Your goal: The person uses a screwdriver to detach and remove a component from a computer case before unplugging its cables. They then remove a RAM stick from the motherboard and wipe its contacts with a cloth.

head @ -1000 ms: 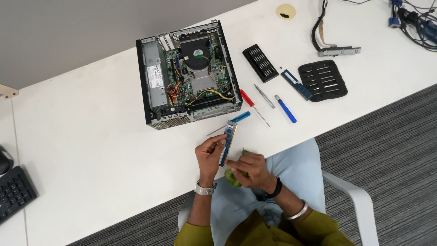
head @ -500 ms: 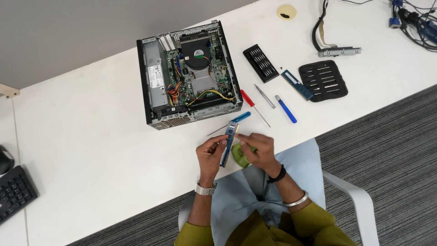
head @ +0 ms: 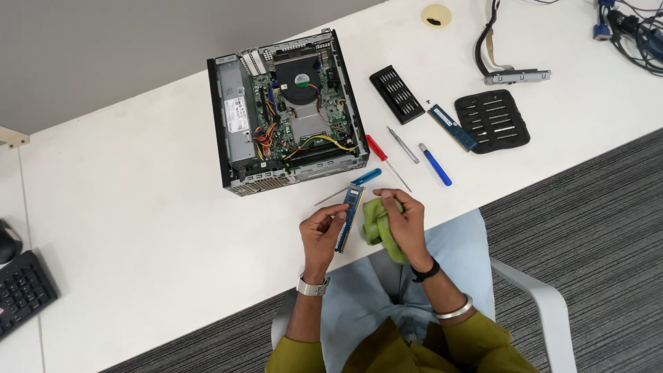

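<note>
1. Closest to the camera, the person sits in a chair [head: 552, 311] pulled up to the white bench [head: 138, 228], with mustard sleeves, a watch on the left wrist and a black band and bangle on the right.
2. The left hand [head: 319, 231] is closed on a blue memory stick [head: 350, 208], pinching its lower long edge so the stick stands tilted just above the bench edge.
3. The right hand [head: 407, 224] is closed around a bunched green cloth [head: 378, 224], which sits right beside the stick on its right side; whether cloth and stick touch I cannot tell.
4. Just beyond the hands lies a screwdriver with a blue handle [head: 364, 177], its thin shaft pointing down-left.
5. To the right of that lie a red-handled screwdriver [head: 377, 148], a plain metal tool [head: 402, 144] and a blue-handled tool [head: 436, 165], side by side and slightly apart.
6. Further back stands an open computer case [head: 286, 110], lid off, with its fan, boards and coloured wires showing.
7. To the right of the case lie a black bit holder [head: 396, 94], a second memory stick [head: 452, 127] and a black tray of bits [head: 493, 121].
8. Beyond those are a metal bracket with a cable [head: 516, 74] and a small round yellow thing [head: 436, 14].
9. At the far left edge a black keyboard [head: 22, 291] shows.
</note>
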